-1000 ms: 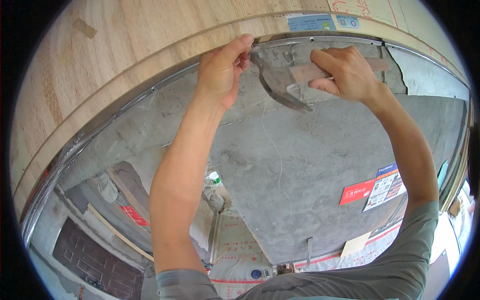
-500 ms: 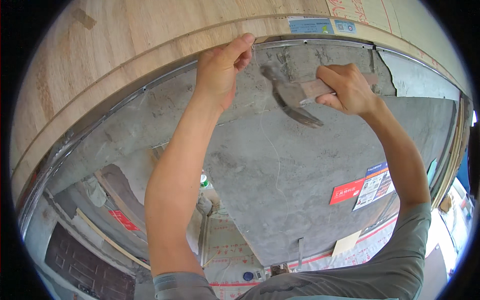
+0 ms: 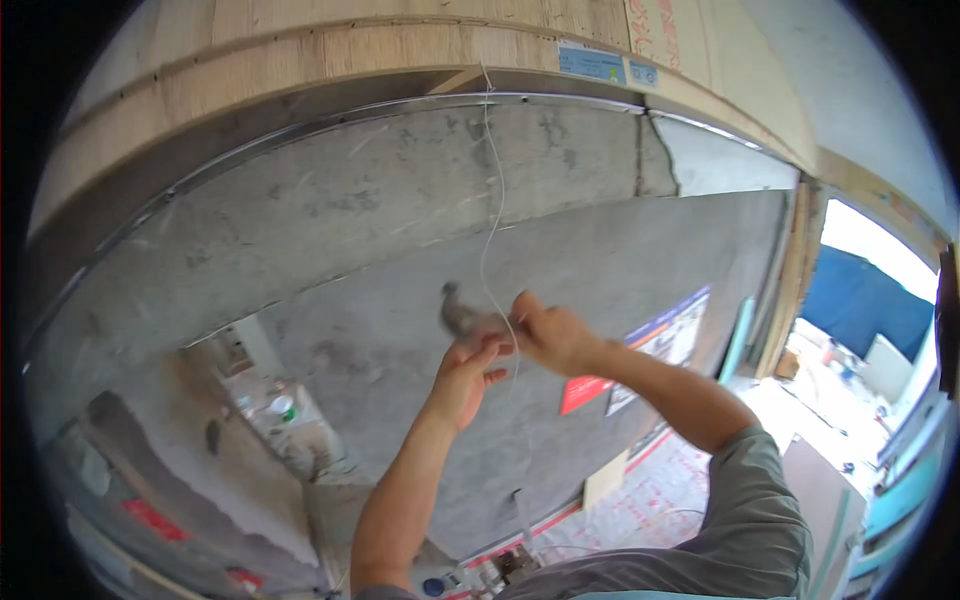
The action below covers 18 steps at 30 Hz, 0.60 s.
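Note:
My right hand (image 3: 552,337) grips a claw hammer (image 3: 462,314) at chest height, its head blurred and pointing left. My left hand (image 3: 466,382) is just below and left of it, fingertips close to the handle and to a thin white string (image 3: 496,215). The fingers are partly curled and blurred; whether they hold anything is unclear. The string hangs from the plywood edge (image 3: 400,50) overhead and passes in front of the hands.
A concrete wall (image 3: 350,420) carries red and white signs (image 3: 655,350). A metal track (image 3: 330,118) runs under the plywood. A bright opening with a blue sheet (image 3: 850,300) is at the right; a protective floor covering (image 3: 660,500) lies below.
Both hands have come down from the plywood edge to the middle of the view, the hammer with them, leaving the string visible from the edge downward. The view has shifted toward the right-hand opening.

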Motion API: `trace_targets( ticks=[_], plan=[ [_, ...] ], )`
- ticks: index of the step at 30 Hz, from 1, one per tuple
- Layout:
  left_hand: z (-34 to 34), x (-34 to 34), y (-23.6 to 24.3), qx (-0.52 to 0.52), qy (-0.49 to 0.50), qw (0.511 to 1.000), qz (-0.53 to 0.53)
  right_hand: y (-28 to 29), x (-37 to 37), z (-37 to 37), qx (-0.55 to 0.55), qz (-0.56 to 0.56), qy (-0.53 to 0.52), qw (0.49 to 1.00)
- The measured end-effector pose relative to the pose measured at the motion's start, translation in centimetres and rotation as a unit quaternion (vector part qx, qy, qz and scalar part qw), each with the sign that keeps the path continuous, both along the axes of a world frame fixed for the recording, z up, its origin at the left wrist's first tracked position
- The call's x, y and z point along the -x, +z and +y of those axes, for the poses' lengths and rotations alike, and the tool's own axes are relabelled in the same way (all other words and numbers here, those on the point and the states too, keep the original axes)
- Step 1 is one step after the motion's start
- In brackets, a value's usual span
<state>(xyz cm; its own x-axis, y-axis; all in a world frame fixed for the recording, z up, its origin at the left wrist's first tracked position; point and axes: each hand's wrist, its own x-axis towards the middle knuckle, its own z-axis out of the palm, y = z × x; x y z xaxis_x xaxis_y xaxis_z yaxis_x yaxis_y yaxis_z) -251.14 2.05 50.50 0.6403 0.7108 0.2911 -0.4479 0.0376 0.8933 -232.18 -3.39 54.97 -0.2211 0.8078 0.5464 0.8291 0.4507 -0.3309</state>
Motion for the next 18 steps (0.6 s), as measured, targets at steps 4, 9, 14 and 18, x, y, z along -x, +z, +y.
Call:
trace_targets(
  ticks=[4,9,14,18],
  plan=[
    [0.7,-3.1,-4.9,0.074,-0.026,0.99,-0.119,-5.0,0.2,1.3,0.034,-0.062,-0.015,0.997],
    [2.2,-3.3,-10.1,0.112,-0.041,0.976,-0.182,-4.6,0.9,-0.5,0.098,-0.13,-0.014,0.987],
    [3.2,-2.1,-16.5,0.143,0.018,0.982,-0.123,1.6,-4.3,-3.5,-0.139,0.012,-0.09,0.986],
    [2.9,1.0,-22.2,0.15,0.124,0.978,-0.072,10.1,-5.8,-5.1,-0.353,0.065,-0.104,0.928]
  ],
)
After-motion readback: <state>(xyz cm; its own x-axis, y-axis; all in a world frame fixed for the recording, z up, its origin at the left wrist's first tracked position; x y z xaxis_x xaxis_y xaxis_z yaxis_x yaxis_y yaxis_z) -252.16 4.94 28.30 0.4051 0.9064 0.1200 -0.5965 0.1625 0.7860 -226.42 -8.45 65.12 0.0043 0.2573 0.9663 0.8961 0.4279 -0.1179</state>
